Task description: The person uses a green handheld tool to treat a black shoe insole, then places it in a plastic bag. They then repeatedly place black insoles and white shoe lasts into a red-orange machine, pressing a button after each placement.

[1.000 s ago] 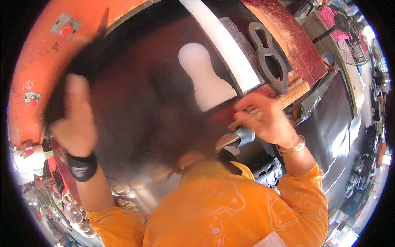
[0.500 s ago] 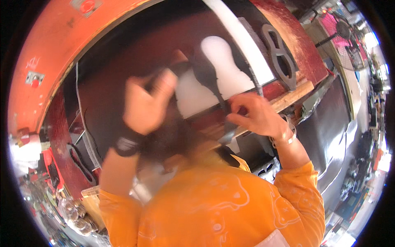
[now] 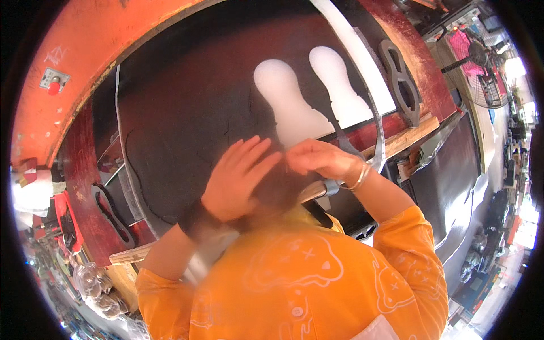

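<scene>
Black sheet material [image 3: 187, 113], matt and flat, covers the bench beyond both hands; two sole-shaped cut-outs show white backing through it. The nearer cut-out [image 3: 286, 105] lies just beyond the fingertips of both hands; the second cut-out [image 3: 340, 90] sits beside it, further to the right.

Left hand [image 3: 235, 181]: fingers extended and slightly spread, palm down, laid on a dark blurred piece [image 3: 272, 187] of the sheet between the two hands. A dark band circles the wrist [image 3: 195, 221].

Right hand [image 3: 317, 160]: fingers curled, closed on the same dark piece at its right edge, close to the left hand's fingertips. Thin bangles on the wrist. A tool handle [image 3: 317, 191], pale wood with a grey metal collar, shows just below this hand; whether the hand grips it cannot be told from this view.

A thin grey metal strip [image 3: 371, 107] curves across the sheet past the right hand. Beyond it, on the red bench edge, lies a grey sole-shaped cutting die [image 3: 401, 82]. A second dark die [image 3: 110, 212] rests on the red surface to the left of the left forearm. Orange sleeves [image 3: 396, 238] on both arms.
</scene>
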A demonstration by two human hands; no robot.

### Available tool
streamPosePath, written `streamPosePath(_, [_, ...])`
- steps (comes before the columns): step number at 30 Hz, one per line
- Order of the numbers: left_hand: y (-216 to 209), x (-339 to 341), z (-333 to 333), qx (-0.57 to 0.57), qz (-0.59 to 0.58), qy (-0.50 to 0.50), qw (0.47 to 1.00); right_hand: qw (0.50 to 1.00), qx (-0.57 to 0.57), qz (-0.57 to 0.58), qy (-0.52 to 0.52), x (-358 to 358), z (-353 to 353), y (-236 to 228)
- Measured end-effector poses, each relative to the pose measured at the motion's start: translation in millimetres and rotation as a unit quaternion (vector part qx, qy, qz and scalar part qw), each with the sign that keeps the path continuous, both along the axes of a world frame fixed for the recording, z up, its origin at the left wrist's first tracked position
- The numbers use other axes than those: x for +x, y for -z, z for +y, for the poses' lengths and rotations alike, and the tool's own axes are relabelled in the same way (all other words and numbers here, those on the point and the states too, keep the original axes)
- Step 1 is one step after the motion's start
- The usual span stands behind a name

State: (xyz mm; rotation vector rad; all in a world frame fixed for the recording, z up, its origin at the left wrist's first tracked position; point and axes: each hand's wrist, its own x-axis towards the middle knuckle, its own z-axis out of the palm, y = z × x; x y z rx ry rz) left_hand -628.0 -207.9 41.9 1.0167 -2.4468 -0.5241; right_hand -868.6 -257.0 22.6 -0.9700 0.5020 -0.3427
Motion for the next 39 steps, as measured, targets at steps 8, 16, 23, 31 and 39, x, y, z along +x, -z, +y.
streamPosePath(8, [-93, 79, -51, -0.034, 0.196, -0.331, 0.922, 0.866, -0.342, 0.324, 0.171, 17, 30, -92])
streamPosePath(16, [-58, 124, 14, -0.035, 0.015, -0.019, 0.999, 0.979, -0.127, 0.140, -0.072, 96, 27, -13])
streamPosePath(23, [-4, 105, 28, 0.001, 0.046, -0.061, 0.997, 0.989, -0.046, 0.132, -0.039, 96, 32, -32])
streamPosePath(31, [-140, 237, -16, -0.429, -0.074, -0.318, 0.842, 0.912, -0.335, 0.227, -0.060, 138, 45, -93])
streamPosePath(39, [-35, 193, 67, -0.015, 0.027, -0.058, 0.998, 0.991, 0.106, 0.015, -0.084, 194, 45, -9])
